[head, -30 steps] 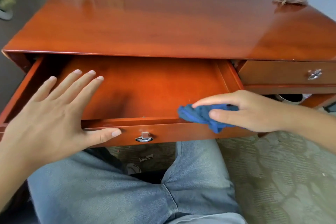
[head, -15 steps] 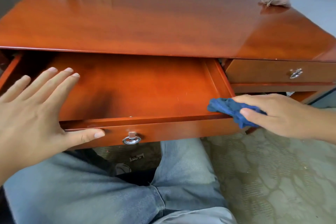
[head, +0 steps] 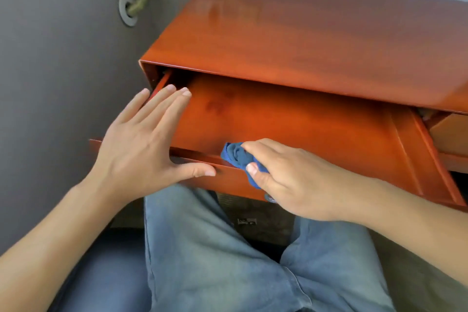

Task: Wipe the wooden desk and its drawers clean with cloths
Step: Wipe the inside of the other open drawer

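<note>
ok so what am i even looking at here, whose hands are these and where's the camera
The camera sits on a person's head, looking down at their own two bare hands; there is no machine. They sit facing a wooden desk with its wide drawer pulled open. The left hand lies flat and open on the drawer's front left corner. The right hand has its grip on a bunched blue cloth, pressed against the drawer's front edge. Below are the person's jeans.
</note>
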Tool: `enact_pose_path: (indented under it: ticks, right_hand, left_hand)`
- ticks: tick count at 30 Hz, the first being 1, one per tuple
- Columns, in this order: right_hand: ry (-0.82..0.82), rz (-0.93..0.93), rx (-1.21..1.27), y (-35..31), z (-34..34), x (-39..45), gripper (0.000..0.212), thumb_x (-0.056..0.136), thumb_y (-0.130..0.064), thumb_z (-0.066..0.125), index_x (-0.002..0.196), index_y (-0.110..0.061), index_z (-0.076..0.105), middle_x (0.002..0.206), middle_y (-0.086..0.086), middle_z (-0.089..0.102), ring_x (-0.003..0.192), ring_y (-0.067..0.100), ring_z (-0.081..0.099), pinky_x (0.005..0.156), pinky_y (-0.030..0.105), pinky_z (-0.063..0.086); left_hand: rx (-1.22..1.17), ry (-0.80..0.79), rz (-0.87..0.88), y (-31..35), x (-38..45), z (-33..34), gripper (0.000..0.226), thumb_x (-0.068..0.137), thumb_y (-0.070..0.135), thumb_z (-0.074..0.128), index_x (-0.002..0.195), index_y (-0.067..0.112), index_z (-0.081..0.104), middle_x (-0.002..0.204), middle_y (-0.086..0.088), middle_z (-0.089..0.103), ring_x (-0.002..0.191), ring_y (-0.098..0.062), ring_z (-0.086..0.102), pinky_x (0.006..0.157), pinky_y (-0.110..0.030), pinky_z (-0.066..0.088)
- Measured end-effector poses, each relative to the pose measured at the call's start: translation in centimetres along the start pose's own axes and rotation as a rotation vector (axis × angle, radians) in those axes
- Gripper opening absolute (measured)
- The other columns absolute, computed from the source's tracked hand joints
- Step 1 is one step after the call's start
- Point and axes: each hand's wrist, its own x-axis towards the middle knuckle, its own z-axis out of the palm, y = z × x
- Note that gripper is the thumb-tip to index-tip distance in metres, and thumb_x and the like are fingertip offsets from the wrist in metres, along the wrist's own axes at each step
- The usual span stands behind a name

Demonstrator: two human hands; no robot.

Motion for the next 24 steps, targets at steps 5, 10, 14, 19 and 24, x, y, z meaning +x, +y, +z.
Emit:
enact_pose_path:
  ticks: [5,10,14,19,24]
  right_hand:
    - [-0.032,-0.177,0.101,-6.0,2.3,9.3,0.021,0.109,-0.038,0.036,0.1,-0.02,0.042,0.11,0.003,0.052,0.098,0.026,0.054,0.088,0.045,0.043]
    - [-0.019,-0.226,0.158,-9.2,4.0,13.7,0.024,0.108,-0.039,0.037,0.105,-0.016,0.044,0.114,0.008,0.054,0.1,0.028,0.057,0.092,0.048,0.045]
    - [-0.048,-0.222,0.032,-3.8,2.5,6.7,0.029,0.102,-0.055,0.023,0.107,-0.034,0.042,0.105,-0.014,0.052,0.089,0.015,0.055,0.084,0.042,0.045]
    - [-0.015,-0.066,-0.041,1.0,1.9,0.8,0.062,0.092,-0.078,0.005,0.117,-0.038,0.045,0.11,-0.015,0.055,0.086,0.012,0.062,0.077,0.043,0.052]
    - [-0.006,-0.253,0.04,-5.2,3.1,8.0,0.025,0.101,-0.051,0.025,0.097,-0.03,0.037,0.103,-0.013,0.046,0.086,0.02,0.054,0.081,0.046,0.046]
  left_hand:
    - [-0.035,-0.07,-0.142,-4.5,-3.2,-0.7,0.115,0.079,0.091,0.05,0.156,0.007,0.042,0.16,-0.006,0.046,0.152,-0.022,0.037,0.125,-0.042,0.03]
    - [-0.092,-0.003,-0.229,-4.7,-3.8,-1.5,0.085,0.071,0.078,0.057,0.13,0.017,0.066,0.115,0.007,0.075,0.104,-0.018,0.072,0.074,-0.028,0.051]
    - [-0.108,-0.037,-0.249,-5.1,-4.2,-1.1,0.114,0.059,0.104,0.048,0.139,0.024,0.057,0.127,0.011,0.071,0.112,-0.016,0.07,0.078,-0.035,0.058]
    - [-0.083,-0.093,-0.243,-5.3,-4.4,-0.8,0.121,0.057,0.105,0.045,0.14,0.019,0.065,0.147,0.008,0.06,0.125,-0.019,0.066,0.091,-0.039,0.058]
    - [-0.174,-0.478,-0.288,-7.2,-3.2,-3.2,0.114,0.065,0.089,0.069,0.161,0.038,0.034,0.161,0.035,0.021,0.147,-0.003,0.039,0.115,-0.036,0.042]
